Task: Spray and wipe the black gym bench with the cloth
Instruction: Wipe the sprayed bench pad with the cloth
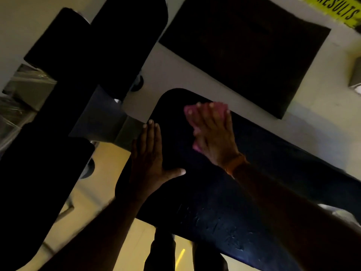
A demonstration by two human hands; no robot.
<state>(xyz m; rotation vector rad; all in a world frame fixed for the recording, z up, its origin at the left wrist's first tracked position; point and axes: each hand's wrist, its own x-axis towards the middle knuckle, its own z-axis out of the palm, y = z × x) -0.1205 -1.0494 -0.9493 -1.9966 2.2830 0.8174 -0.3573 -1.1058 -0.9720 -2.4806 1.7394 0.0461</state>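
Observation:
The black gym bench pad (224,192) runs slanted from the centre to the lower right, its surface scuffed near the bottom. My right hand (213,133) lies flat on the pad's upper end, fingers spread, pressing a pink cloth (190,112) against it; the cloth shows around the fingertips and by the thumb. An orange band sits on that wrist. My left hand (150,159) rests flat and open on the pad's left edge, thumb spread toward the right. No spray bottle shows in view.
Other black padded parts of the gym machine (82,65) fill the left side, with a grey metal frame (109,118) between them. A dark square mat (248,49) lies on the pale floor at upper right, a yellow strip with lettering (336,8) beyond it.

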